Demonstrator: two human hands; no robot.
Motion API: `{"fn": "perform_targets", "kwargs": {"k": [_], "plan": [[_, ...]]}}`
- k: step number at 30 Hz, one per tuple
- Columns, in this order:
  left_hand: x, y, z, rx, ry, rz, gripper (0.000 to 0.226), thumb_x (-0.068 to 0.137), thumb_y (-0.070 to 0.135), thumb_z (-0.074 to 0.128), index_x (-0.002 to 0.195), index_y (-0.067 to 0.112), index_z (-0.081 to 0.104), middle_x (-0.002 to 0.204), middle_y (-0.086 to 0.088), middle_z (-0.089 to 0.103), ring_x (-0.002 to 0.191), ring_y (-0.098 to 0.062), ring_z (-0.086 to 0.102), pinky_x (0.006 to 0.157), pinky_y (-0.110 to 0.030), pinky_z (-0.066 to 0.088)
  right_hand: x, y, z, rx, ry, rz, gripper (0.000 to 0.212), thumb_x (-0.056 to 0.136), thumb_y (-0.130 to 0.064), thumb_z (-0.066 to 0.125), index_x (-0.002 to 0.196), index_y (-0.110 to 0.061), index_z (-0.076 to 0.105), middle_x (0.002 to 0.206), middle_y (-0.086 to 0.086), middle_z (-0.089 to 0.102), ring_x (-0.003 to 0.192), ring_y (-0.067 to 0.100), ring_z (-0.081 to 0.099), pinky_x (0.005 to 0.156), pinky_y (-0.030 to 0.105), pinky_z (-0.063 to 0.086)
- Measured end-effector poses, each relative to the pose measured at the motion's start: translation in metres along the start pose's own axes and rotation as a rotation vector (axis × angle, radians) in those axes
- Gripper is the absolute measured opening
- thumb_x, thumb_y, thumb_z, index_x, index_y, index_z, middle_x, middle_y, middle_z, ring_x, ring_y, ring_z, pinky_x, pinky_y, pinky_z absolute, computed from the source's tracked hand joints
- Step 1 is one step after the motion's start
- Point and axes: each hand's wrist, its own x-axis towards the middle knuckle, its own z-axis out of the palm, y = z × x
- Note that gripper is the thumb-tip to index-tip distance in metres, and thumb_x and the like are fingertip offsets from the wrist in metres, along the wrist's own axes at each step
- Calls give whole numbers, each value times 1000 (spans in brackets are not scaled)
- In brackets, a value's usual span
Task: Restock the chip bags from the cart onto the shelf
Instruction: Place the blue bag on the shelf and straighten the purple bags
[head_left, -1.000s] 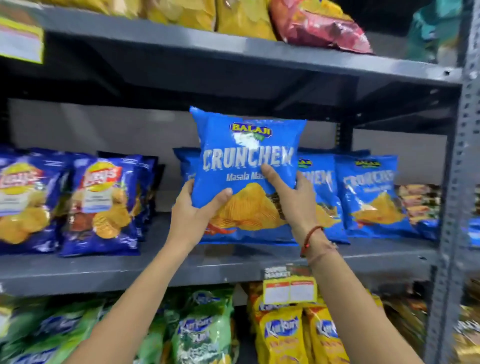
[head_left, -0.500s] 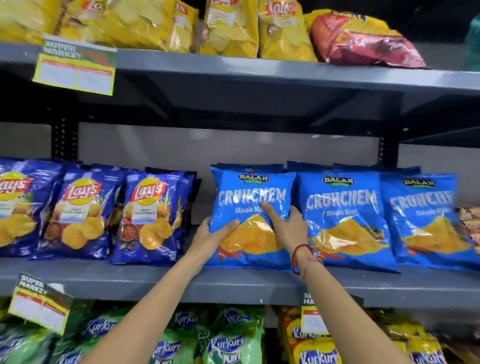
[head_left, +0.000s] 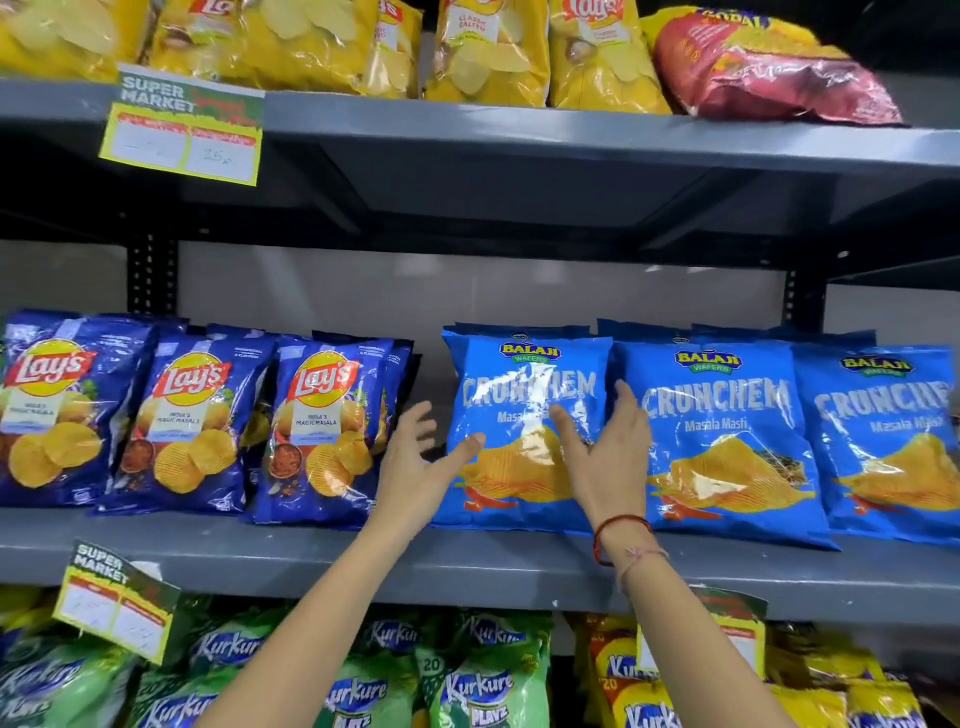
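Hands (head_left: 511, 462) now off shelved bag (head_left: 524, 431)

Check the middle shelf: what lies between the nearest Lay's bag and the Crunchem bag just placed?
In the head view, only the open left hand fills the gap between that Lay's bag and the Crunchem bag; behind it is dark, bare space.

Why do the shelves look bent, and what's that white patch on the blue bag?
Head view: the wide-angle lens bows the shelf edge toward the frame's borders; the white patch is glare on the glossy Crunchem bag; the left hand fingers are slightly motion-blurred.
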Motion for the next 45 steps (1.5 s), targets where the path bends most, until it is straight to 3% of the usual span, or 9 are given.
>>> {"fn": "perform_targets", "kwargs": {"k": [4,7,11,14,24,28,36,42,45], "plan": [[-14,12,-49,142,107,227,59,74,33,72,127,25,46,125,5,50,112,-9,50,83,-20,44,-24,-37,8,8,96,-234,55,85,-34,65,130,-8,47,128,14,52,118,29,46,95,32,37],[-13,6,-98,338,234,250,53,76,21,71,123,22,50,123,-4,49,116,-20,49,95,-39,45,-44,-61,34,194,-249,-188,55,81,-37,69,126,-15,49,121,2,54,112,21,52,92,32,45],[-8,-22,-153,498,71,-36,70,76,15,72,137,12,36,137,-14,46,122,-29,48,98,-38,40,-70,-78,78,199,-737,-69,72,70,-37,79,129,-11,47,110,-2,57,99,16,56,78,14,38],[-6,-40,-172,492,-134,-250,84,76,11,72,144,11,22,141,-19,43,121,-32,50,96,-35,42,-78,-76,103,72,-884,-16,77,70,-40,79,131,-8,44,133,9,55,121,27,51,96,30,43],[9,-50,-172,624,-32,-168,72,70,-1,74,134,-1,41,84,-12,59,82,-27,61,86,-35,49,-77,-86,134,-17,-804,1,53,75,-25,74,121,-13,51,128,15,57,119,37,48,96,40,43],[9,-45,-168,859,60,-54,32,66,6,73,95,3,62,75,-17,70,80,-35,66,73,-45,55,-80,-87,140,-28,-782,13,56,75,-28,74,123,-14,48,127,17,55,119,38,48,97,42,45],[9,-42,-167,915,78,-67,32,67,9,74,96,7,61,77,-14,70,83,-32,64,75,-45,54,-81,-87,138,-16,-794,-3,69,72,-47,73,128,-18,46,133,11,55,123,35,47,101,45,43],[11,-41,-175,836,70,-122,64,66,13,78,123,0,53,82,-10,69,81,-24,59,74,-34,48,-81,-89,135,34,-715,20,58,78,-61,59,116,-19,57,119,10,64,113,33,55,93,47,47],[15,-36,-175,803,46,-104,73,67,14,78,131,1,46,112,-16,67,100,-29,62,81,-33,47,-81,-91,134,52,-628,31,52,82,-61,53,107,-16,59,106,10,67,104,32,58,86,45,50]]}}
